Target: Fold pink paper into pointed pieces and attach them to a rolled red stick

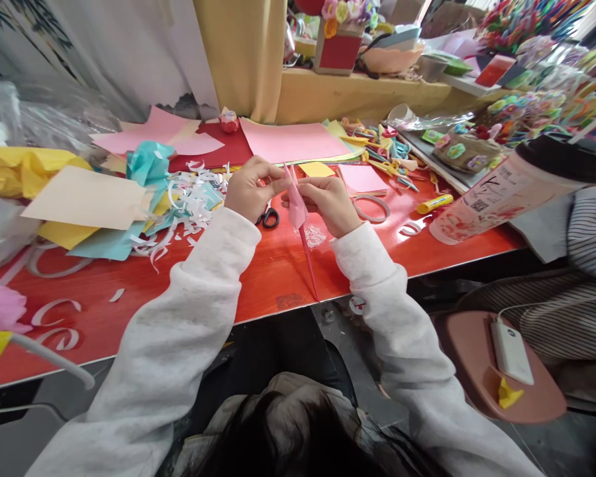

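Between my two hands is a pink paper flower (pixel 297 211) on a thin red stick (pixel 310 265), which slants down toward the table's front edge. My left hand (pixel 253 189) pinches the flower's upper edge from the left. From the right, my right hand (pixel 332 202) pinches the same pink paper, its fingers partly hidden behind it. Black-handled scissors (pixel 269 217) lie just beside my left hand, their blades hidden. A pink square of paper (pixel 362 179) and a yellow square (pixel 316 169) are behind my right hand.
White paper shreds (pixel 193 199) and folded sheets (pixel 82 195) crowd the red table (pixel 263 278) at left. To the right stand a tape ring (pixel 371 209), a yellow glue stick (pixel 434 203) and a large lidded cup (pixel 516 192). A power bank (pixel 511 351) rests on a stool (pixel 457 338).
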`<action>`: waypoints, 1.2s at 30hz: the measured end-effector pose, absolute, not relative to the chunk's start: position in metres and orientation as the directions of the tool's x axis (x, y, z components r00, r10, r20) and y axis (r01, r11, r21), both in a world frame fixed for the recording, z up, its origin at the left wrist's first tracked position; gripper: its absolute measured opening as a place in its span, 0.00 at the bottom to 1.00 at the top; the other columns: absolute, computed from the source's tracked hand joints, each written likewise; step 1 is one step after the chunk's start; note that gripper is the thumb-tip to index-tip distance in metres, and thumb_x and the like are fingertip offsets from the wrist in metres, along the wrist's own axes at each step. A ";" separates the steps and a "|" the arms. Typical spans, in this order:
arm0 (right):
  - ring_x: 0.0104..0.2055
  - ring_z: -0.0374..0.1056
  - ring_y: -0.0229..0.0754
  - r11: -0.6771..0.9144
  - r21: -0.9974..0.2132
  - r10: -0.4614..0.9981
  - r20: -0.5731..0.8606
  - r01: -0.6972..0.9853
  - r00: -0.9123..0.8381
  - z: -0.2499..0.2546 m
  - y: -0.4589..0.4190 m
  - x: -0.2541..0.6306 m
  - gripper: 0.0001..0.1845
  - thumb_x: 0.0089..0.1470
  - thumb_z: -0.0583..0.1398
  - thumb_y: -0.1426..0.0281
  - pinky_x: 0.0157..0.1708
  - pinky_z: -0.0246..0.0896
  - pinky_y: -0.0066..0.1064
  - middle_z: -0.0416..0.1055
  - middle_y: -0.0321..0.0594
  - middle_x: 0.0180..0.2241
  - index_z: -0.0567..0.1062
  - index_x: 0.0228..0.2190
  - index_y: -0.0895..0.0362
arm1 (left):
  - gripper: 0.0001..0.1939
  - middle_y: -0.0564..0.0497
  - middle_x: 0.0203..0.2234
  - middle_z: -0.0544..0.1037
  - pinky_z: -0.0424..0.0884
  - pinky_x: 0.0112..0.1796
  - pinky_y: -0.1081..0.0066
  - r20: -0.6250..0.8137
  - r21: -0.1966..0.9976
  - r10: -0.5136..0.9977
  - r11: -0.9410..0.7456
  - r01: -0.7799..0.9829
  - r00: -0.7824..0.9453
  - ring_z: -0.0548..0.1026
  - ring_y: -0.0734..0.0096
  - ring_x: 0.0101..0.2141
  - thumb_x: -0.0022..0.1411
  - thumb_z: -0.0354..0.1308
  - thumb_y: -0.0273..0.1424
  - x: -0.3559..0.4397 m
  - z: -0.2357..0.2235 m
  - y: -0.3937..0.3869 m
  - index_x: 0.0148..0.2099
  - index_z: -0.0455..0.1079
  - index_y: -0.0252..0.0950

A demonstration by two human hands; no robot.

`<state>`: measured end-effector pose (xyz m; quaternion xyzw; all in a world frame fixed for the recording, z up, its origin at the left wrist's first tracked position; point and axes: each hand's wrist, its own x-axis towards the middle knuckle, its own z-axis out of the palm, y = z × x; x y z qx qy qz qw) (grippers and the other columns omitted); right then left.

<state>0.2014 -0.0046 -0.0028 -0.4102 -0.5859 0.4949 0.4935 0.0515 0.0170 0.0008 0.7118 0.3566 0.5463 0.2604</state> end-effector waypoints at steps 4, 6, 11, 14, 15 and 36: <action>0.31 0.72 0.37 0.190 -0.982 0.973 0.189 -0.004 -0.136 -0.003 -0.004 0.203 0.11 0.48 0.58 0.65 0.32 0.69 0.28 0.74 0.39 0.25 0.74 0.26 0.60 | 0.02 0.54 0.28 0.72 0.69 0.36 0.71 0.566 0.795 0.804 -0.591 0.136 0.183 0.71 0.73 0.34 0.50 0.59 0.30 0.053 0.000 0.014 0.27 0.70 0.39; 0.31 0.72 0.36 0.203 -0.979 0.970 0.202 -0.009 -0.133 -0.004 -0.003 0.205 0.11 0.49 0.57 0.65 0.32 0.69 0.27 0.73 0.38 0.25 0.75 0.27 0.59 | 0.01 0.54 0.28 0.74 0.70 0.38 0.70 0.537 0.825 0.807 -0.563 0.047 0.245 0.72 0.73 0.34 0.51 0.58 0.30 0.054 0.001 0.011 0.28 0.69 0.38; 0.30 0.71 0.35 0.218 -0.975 0.966 0.221 -0.031 -0.135 -0.004 -0.003 0.207 0.10 0.49 0.55 0.67 0.31 0.68 0.25 0.73 0.38 0.25 0.75 0.27 0.59 | 0.02 0.55 0.26 0.76 0.71 0.39 0.66 0.492 0.860 0.807 -0.508 -0.038 0.326 0.74 0.73 0.30 0.51 0.59 0.31 0.054 0.004 0.007 0.29 0.69 0.40; 0.28 0.70 0.34 0.198 -0.980 0.973 0.199 -0.023 -0.115 -0.004 -0.002 0.208 0.10 0.49 0.55 0.68 0.29 0.67 0.24 0.73 0.37 0.24 0.75 0.26 0.59 | 0.02 0.57 0.26 0.77 0.72 0.40 0.64 0.526 0.837 0.796 -0.547 -0.016 0.301 0.75 0.71 0.31 0.49 0.62 0.32 0.052 0.005 0.006 0.27 0.71 0.43; 0.28 0.70 0.33 0.188 -0.982 0.976 0.190 -0.024 -0.109 -0.004 -0.002 0.209 0.10 0.49 0.55 0.68 0.29 0.67 0.24 0.73 0.37 0.24 0.75 0.26 0.59 | 0.02 0.58 0.26 0.77 0.72 0.41 0.64 0.541 0.822 0.789 -0.569 0.014 0.292 0.75 0.70 0.33 0.48 0.62 0.32 0.051 0.005 0.005 0.27 0.72 0.44; 0.38 0.71 0.36 0.010 -0.986 0.906 0.078 -0.164 -0.416 0.001 -0.010 0.217 0.19 0.51 0.56 0.58 0.39 0.68 0.29 0.75 0.42 0.35 0.74 0.37 0.59 | 0.07 0.53 0.36 0.76 0.66 0.42 0.64 0.775 0.268 0.446 -0.874 0.405 0.448 0.72 0.68 0.39 0.57 0.55 0.32 0.034 -0.003 -0.014 0.35 0.72 0.48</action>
